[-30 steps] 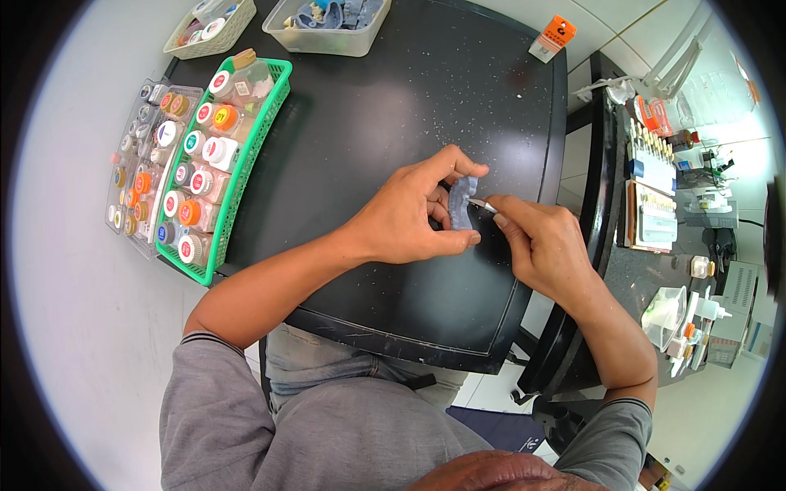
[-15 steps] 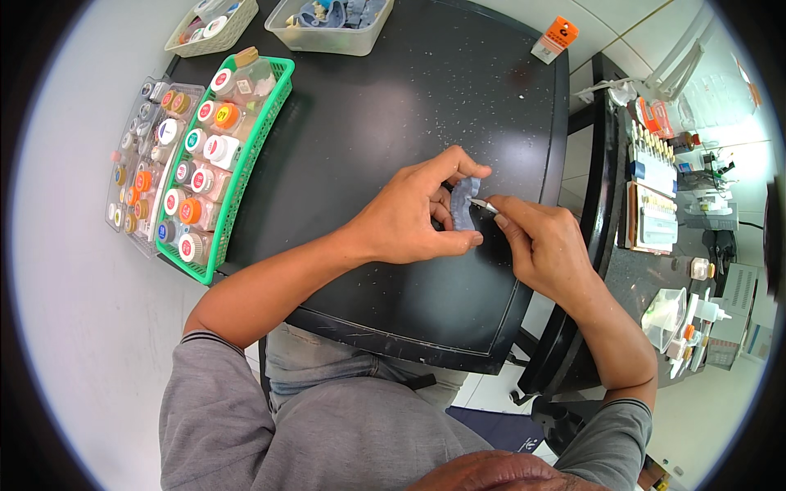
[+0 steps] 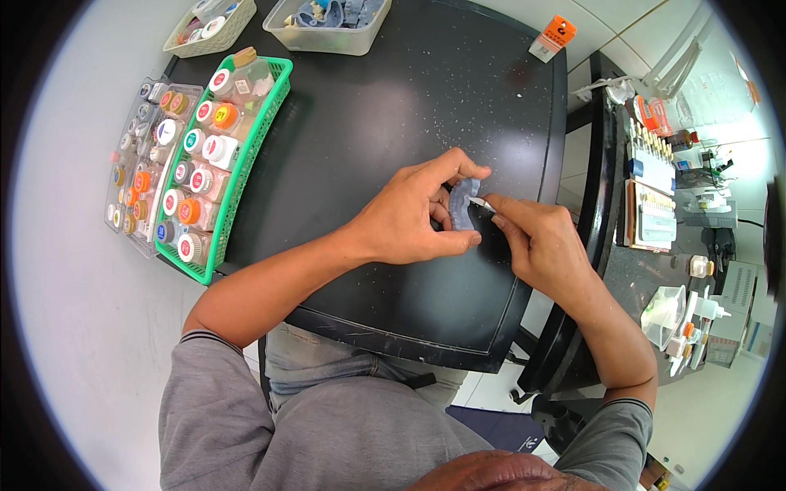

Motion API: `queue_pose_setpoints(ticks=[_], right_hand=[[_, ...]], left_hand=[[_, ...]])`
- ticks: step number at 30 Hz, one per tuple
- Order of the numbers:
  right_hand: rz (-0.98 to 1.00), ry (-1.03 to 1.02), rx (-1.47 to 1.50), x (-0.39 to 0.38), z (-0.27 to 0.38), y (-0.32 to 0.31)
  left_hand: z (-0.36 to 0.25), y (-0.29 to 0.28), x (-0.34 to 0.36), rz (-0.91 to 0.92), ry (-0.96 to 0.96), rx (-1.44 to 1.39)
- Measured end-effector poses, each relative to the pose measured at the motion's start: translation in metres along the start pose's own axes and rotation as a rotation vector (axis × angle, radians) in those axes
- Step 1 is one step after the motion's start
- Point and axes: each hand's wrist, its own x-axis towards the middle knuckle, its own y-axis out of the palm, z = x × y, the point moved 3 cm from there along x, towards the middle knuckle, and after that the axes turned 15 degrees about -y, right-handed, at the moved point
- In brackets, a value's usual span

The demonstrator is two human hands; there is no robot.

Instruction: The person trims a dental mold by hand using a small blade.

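Observation:
Above the black table, my left hand (image 3: 409,214) grips a blue-grey dental cast (image 3: 462,204) by its two ends, thumb at the near end and forefinger at the far end. Other fingers of that hand curl behind the cast. My right hand (image 3: 542,241) pinches a slim tool (image 3: 484,204) with a pale pointed tip. This tip reaches the right-hand side of the cast and seems to touch it. The rest of the tool is hidden inside my fingers, so its exact kind does not show.
White crumbs speckle the black table (image 3: 352,106). Left, a green basket (image 3: 246,176) holds capped jars, beside a clear case (image 3: 131,176) of small jars. A plastic tub (image 3: 327,41) with blue-grey casts stands at the back; an orange-and-white box (image 3: 553,39) sits far right. Shade guides (image 3: 652,217) lie on the side counter.
The tool's tip has shifted very slightly to the left and up along the cast. Both hands otherwise keep their places and grips.

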Motion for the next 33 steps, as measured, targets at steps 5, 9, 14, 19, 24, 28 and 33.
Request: queue_pose_setpoints(ticks=[5,9,14,19,24,28,33], right_hand=[[-0.025,-0.012,-0.008,0.0013,0.0025,-0.0015],[0.006,0.004,-0.006,0.0012,0.0047,-0.0019],[0.006,0.008,-0.001,0.0016,0.0058,-0.0024],[0.002,0.011,0.005,0.001,0.0052,-0.0016],[0.001,0.01,0.006,0.0009,0.0036,-0.0018],[-0.006,0.018,0.0,0.0008,0.0025,-0.0015],[-0.086,-0.034,0.001,0.0011,0.0013,-0.0016]], left_hand=[[-0.0002,-0.0009,0.0005,-0.002,-0.013,-0.014],[-0.0007,-0.0013,-0.0007,-0.012,-0.012,-0.011],[-0.0007,-0.0015,-0.0003,-0.013,-0.01,-0.014],[0.0003,-0.001,-0.0001,-0.011,0.002,-0.014],[0.0013,-0.0006,-0.0001,-0.002,0.0,-0.015],[0.0013,-0.0007,0.0,0.002,-0.005,-0.028],[-0.0009,-0.0018,-0.0002,0.0,-0.038,-0.047]])
